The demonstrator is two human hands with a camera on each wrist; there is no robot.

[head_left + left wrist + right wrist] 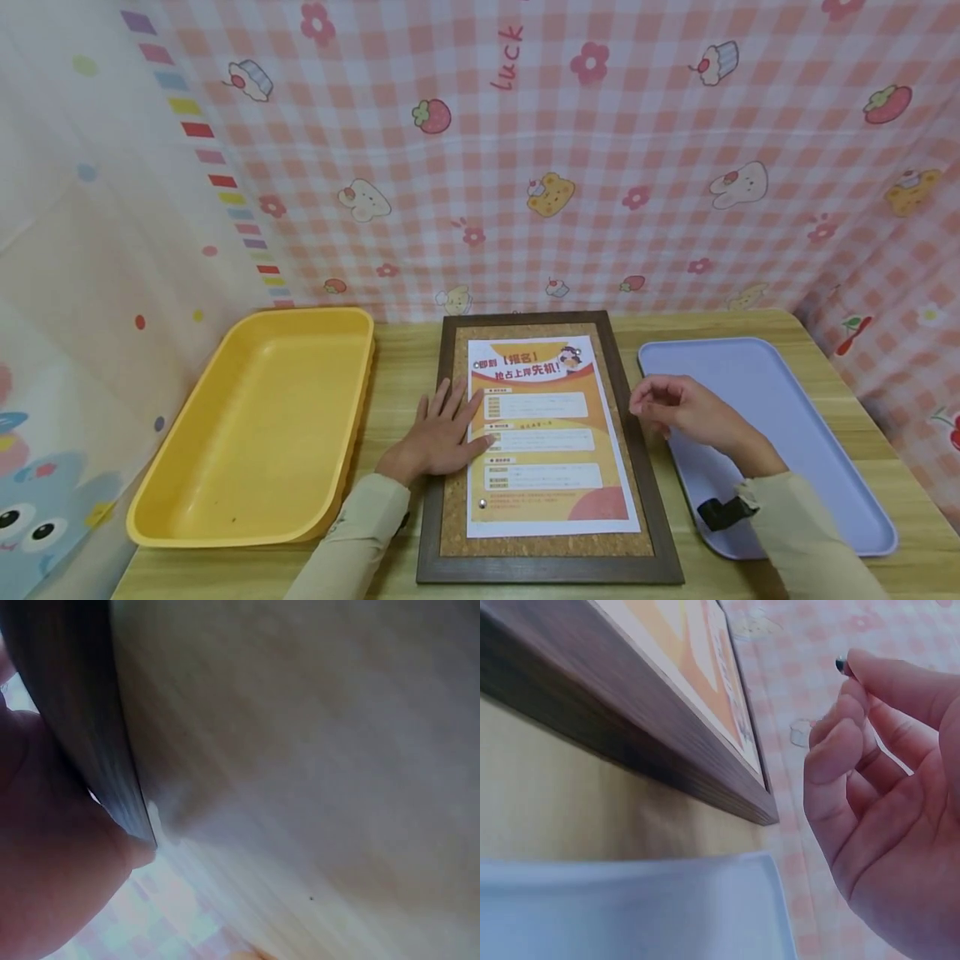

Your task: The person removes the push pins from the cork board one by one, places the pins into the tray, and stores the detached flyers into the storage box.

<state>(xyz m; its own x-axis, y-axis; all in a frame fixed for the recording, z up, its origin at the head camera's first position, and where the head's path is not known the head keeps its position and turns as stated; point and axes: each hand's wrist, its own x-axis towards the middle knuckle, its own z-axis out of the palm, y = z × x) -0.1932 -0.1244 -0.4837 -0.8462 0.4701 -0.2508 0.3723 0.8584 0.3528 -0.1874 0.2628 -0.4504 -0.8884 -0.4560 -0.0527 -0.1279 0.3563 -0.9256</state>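
Poster [555,457] on the framed corkboard [555,547], between yellow tray [270,417] and lilac tray [757,375]. Left hand [442,433]: fingers apart, resting across its left edge. Right hand [686,412]: fingers pinching a small, shiny dark object [841,666].

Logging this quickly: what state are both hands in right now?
Left hand: open, resting on the poster and wooden frame.
Right hand: closed, pinching a tiny dark, shiny piece.

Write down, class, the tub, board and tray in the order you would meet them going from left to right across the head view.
Yellow tub → board → purple tray
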